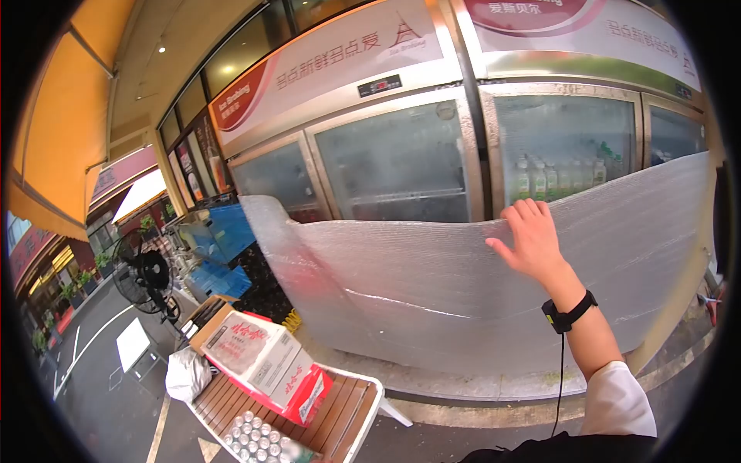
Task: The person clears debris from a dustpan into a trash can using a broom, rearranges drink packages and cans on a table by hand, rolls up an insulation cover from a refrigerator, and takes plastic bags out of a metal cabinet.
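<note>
My right hand (532, 239) is at the top edge of a large silver foil sheet (432, 293), its fingers hooked over that edge and the thumb pointing left. A black strap with a small device and cable circles the wrist. The sheet stands across the lower front of two glass-door refrigerators (394, 162), curling at its left end. Bottles (548, 179) show behind the right refrigerator's glass. My left hand is not in view.
A slatted table (351, 423) at lower left bears red and white boxes (258, 359), several cans (256, 440) and a white bag (187, 375). Beyond it are blue crates (224, 231), a black fan (147, 272) and a white panel (133, 344).
</note>
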Demonstrator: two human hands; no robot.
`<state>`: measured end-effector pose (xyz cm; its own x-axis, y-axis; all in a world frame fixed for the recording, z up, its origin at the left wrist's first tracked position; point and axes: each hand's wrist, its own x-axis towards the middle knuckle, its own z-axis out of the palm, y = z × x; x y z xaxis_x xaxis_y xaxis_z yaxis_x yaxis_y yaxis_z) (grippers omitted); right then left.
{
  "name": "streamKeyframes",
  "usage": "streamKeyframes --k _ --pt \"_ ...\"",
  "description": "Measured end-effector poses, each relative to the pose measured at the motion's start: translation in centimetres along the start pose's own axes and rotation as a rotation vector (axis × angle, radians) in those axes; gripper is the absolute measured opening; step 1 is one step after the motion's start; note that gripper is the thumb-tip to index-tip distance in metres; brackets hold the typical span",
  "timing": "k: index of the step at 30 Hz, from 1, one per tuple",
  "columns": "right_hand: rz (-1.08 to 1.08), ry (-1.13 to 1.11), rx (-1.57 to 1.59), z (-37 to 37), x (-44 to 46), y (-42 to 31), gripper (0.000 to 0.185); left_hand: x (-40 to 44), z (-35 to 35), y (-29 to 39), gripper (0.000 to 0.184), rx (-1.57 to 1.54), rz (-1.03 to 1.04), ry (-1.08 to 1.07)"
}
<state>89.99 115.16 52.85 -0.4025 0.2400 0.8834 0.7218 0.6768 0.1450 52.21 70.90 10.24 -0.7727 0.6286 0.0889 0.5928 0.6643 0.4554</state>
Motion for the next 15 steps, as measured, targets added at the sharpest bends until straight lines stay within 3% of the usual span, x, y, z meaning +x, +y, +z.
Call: streamKeyframes --k 4,9,12,15 --pt "0.029 -0.030 -0.034 -0.4 -3.1 -1.9 0.045 -0.9 -0.6 -1.7 0.034 -0.152 0.018 0.030" --pt "0.015 -0.139 -0.083 -4.3 -10.6 -6.4 0.047 1.3 -5.8 1.7 0.035 -0.326 0.187 -0.020" --pt "0.019 -0.184 -0.088 -6.4 -14.1 -8.9 0.049 3.7 -11.7 7.0 0.022 -0.500 0.223 -0.075" --pt "0.039 -0.202 -0.117 -9.7 -16.2 -11.6 0.052 8.3 -12.9 8.4 0.035 -0.708 0.147 -0.293"
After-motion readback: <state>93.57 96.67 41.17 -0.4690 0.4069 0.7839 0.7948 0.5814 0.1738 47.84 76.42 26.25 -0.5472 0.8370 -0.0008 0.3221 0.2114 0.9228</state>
